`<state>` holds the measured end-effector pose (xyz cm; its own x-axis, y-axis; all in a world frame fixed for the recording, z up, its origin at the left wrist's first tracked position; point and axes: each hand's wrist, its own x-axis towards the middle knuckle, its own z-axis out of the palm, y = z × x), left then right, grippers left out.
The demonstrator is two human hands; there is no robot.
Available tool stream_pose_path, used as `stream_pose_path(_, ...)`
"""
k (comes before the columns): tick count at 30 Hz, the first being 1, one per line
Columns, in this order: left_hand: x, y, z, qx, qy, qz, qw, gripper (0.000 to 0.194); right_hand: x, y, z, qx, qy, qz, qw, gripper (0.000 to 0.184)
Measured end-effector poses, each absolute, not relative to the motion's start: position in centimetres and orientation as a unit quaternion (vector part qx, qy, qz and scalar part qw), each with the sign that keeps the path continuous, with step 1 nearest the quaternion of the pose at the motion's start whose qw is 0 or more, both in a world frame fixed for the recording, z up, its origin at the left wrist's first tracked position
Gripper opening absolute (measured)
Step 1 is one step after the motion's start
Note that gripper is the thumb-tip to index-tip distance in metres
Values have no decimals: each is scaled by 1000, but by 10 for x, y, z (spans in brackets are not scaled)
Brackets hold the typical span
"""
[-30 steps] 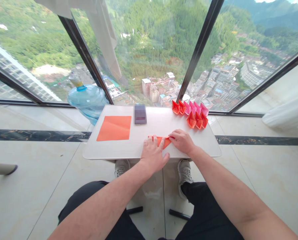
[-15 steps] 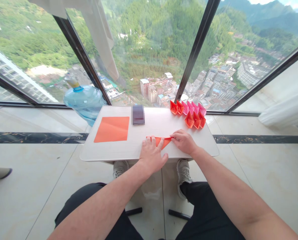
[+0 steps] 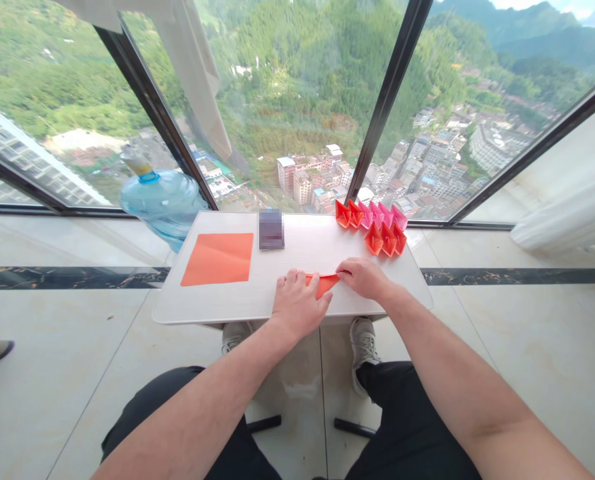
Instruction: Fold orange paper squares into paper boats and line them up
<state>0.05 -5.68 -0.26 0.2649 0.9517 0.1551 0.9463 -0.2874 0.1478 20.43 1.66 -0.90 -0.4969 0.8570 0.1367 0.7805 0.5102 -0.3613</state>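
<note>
A folded piece of orange paper (image 3: 324, 284) lies near the front edge of the white table, its upper edge forming a narrow crease. My left hand (image 3: 300, 303) rests over its left part, fingers bent across it and thumb at the lower edge, holding it against the tabletop. At the right tip of the paper, my right hand (image 3: 362, 277) pinches the corner between thumb and fingers. The left end of the paper is hidden under my left hand.
A flat orange sheet (image 3: 217, 259) lies at the table's left. Behind it stands a dark, blurred box (image 3: 271, 230). Folded red paper pieces (image 3: 386, 239) and pink ones (image 3: 383, 215) stand in rows at the back right. A water jug (image 3: 164, 203) is beyond the left corner.
The fingers of my left hand have drawn closer together on the paper, with the thumb nearer its lower edge. My right hand keeps its pinch. The whole view has shifted slightly.
</note>
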Motion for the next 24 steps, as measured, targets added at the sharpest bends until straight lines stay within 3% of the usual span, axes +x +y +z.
stream_pose_path(7,0,-28,-12,816,558,149,0,30,201,19,-5,-440,-891,70,86,17)
stream_pose_path(19,4,-2,-18,832,530,150,70,26,203,26,-9,-476,-850,173,146,18)
stream_pose_path(24,0,-2,-21,842,512,155,71,22,202,26,-10,-473,-863,134,120,17)
